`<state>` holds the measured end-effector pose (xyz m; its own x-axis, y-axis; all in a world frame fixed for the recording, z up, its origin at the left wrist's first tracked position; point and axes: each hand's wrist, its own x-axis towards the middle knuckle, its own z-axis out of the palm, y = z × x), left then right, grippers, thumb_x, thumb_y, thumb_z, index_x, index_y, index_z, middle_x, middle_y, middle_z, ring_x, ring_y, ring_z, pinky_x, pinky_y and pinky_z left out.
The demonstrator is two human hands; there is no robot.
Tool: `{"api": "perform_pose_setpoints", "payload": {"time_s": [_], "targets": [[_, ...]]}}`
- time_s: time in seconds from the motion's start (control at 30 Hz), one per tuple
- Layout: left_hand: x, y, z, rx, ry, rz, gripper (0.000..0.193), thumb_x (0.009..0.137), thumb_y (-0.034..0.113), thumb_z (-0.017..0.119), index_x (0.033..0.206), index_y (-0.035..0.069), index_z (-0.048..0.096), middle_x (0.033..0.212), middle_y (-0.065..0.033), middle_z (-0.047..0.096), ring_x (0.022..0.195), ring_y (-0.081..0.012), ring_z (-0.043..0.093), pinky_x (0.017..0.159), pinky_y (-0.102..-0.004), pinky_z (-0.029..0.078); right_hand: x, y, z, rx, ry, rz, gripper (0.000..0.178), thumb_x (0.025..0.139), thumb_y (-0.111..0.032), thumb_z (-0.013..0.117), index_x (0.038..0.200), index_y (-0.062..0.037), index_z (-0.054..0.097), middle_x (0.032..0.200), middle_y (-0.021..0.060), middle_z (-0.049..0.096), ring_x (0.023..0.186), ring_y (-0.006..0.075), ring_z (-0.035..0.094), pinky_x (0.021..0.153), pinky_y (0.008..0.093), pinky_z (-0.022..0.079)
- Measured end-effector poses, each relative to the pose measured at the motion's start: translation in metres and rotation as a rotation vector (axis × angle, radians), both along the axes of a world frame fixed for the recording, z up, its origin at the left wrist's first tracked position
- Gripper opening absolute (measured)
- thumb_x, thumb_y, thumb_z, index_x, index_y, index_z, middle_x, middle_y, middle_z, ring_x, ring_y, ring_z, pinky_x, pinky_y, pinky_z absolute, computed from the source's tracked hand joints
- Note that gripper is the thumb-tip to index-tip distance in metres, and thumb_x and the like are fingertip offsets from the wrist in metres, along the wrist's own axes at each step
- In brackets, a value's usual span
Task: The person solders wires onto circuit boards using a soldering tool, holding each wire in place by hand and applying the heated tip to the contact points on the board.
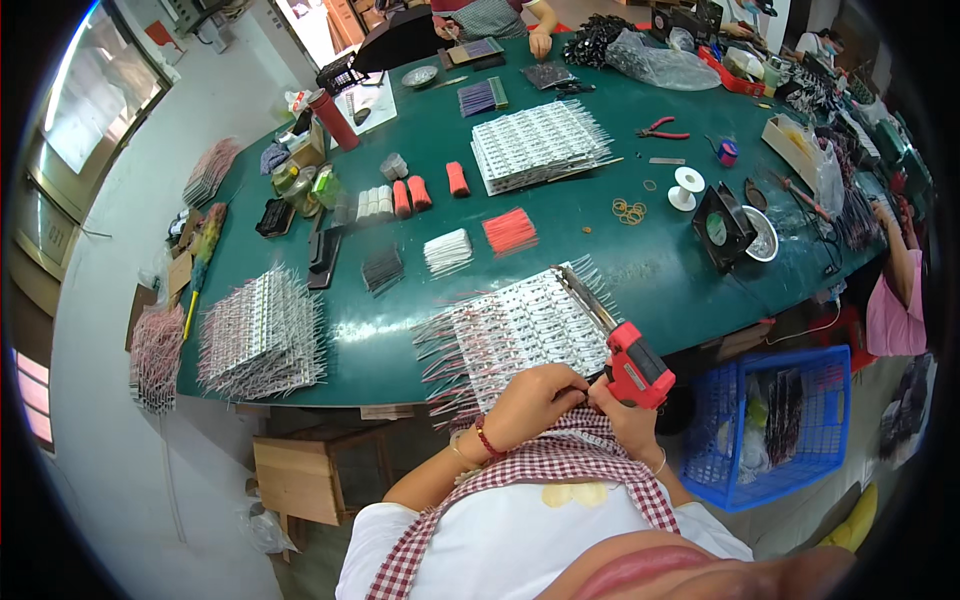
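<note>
At the left end of the green surface point(640, 270) lies a stack of wired white strips point(262, 335), with bundles of black, white and red wire pieces point(447, 250) farther along. At the near edge, the left hand point(530, 400) is curled, fingers pinched on wires from the batch of strips point(520, 330) spread just ahead of it. The right hand point(625, 415), touching the left, grips a red tool point(635, 368). Below the surface on the right stands a blue basket point(775, 425).
</note>
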<state>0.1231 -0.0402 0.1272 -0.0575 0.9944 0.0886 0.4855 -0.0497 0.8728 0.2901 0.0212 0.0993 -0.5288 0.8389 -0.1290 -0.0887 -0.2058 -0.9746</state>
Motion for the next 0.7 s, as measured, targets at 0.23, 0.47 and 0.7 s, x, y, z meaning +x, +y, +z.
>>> {"api": "perform_pose_setpoints", "payload": {"time_s": [0.23,0.47,0.7], "targets": [[-0.014,0.009,-0.013,0.009,0.033,0.046,0.011,0.082,0.007,0.066,0.091,0.003,0.066,0.083,-0.0124,0.065,0.077,-0.0286,0.063,0.069,-0.0359,0.049,-0.018,0.014,0.0,-0.011,-0.08,0.029,0.008,0.088,-0.009,0.066,0.087,-0.0022,0.064,0.077,-0.0001,0.063,0.073,0.0065,0.059,0.066,0.0233,0.048],[-0.03,0.025,-0.011,0.092,0.006,0.015,0.006,0.081,0.004,0.064,0.086,0.001,0.063,0.082,-0.013,0.059,0.076,-0.0321,0.059,0.067,-0.0392,0.047,-0.034,0.036,0.007,-0.02,-0.114,0.069,0.009,0.085,-0.01,0.07,0.085,-0.0035,0.064,0.077,-0.0012,0.065,0.072,0.0049,0.06,0.067,0.0221,0.048],[-0.032,0.024,-0.013,0.074,-0.028,0.039,0.007,0.078,-0.003,0.066,0.084,-0.001,0.063,0.077,-0.0115,0.059,0.068,-0.0238,0.059,0.061,-0.0314,0.047,-0.037,0.039,0.006,-0.135,0.034,0.122,0.028,0.087,-0.016,0.069,0.106,-0.0015,0.055,0.078,0.0014,0.062,0.068,0.0079,0.058,0.06,0.0245,0.048]]}}
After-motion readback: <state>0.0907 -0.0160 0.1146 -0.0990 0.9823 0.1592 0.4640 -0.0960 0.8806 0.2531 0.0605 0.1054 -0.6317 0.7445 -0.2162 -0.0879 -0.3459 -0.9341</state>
